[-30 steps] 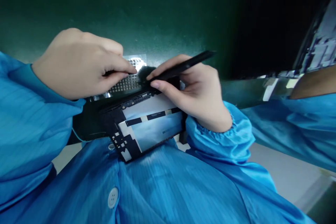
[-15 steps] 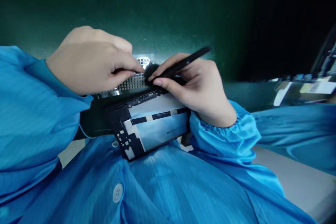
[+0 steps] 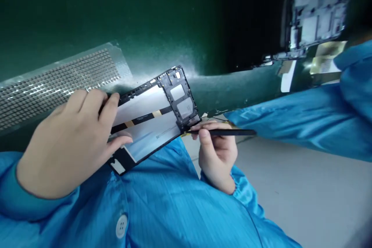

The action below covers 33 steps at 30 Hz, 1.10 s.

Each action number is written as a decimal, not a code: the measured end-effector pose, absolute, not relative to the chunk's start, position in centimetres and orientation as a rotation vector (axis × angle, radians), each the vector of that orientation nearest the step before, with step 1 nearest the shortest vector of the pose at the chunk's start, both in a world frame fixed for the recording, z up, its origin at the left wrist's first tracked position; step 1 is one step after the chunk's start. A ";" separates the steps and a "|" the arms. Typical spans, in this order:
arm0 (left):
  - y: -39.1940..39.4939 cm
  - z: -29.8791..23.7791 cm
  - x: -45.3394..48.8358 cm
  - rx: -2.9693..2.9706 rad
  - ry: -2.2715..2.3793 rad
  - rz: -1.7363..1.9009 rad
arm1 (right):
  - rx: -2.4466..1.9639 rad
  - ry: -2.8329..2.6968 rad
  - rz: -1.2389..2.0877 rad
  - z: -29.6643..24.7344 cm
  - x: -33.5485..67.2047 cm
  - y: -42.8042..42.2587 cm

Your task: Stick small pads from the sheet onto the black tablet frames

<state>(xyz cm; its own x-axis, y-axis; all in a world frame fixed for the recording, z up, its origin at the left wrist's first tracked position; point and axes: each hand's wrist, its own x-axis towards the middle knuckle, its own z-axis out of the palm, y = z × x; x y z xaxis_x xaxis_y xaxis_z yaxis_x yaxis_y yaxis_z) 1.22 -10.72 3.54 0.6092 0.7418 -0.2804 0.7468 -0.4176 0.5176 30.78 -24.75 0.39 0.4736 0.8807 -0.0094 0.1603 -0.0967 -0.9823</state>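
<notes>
An open tablet back frame (image 3: 155, 114), black with silver panels and a dark strip across it, lies tilted at the edge of the green table, against my blue coat. My left hand (image 3: 69, 139) grips its left end, fingers curled over the edge and thumb on the silver panel. My right hand (image 3: 216, 151) is closed on a thin black pen-like tool (image 3: 223, 132), held level, its tip touching the frame's lower right corner.
A clear sheet of small metallic squares (image 3: 58, 77) lies on the green mat (image 3: 162, 19) at left. Another person's blue sleeve (image 3: 293, 118) reaches across at right, near a second opened device (image 3: 316, 11). A pale floor shows at lower right.
Both hands left the sheet of squares. My left hand now grips the frame's left end. My right hand dropped to the frame's right corner with the tool. The view swung right.
</notes>
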 end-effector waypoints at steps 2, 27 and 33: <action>-11.2 3.4 1.5 2.385 1.115 -0.228 | -1.556 -1.047 0.701 -0.5 30.6 -25.1; -12.9 2.5 2.7 2.298 1.231 -0.007 | -1.587 -1.345 0.663 -0.7 32.9 -26.5; -16.3 1.9 5.0 2.291 1.385 0.245 | -1.207 -1.379 0.892 -3.1 27.7 -26.1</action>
<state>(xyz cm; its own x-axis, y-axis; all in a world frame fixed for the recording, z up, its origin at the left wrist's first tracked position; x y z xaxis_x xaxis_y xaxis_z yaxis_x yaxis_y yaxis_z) 5.00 -16.34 1.94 0.4801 0.8737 -0.0778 0.7938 -0.3950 0.4625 27.72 -26.09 -3.08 0.0581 0.9720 0.2278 0.1904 0.2133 -0.9583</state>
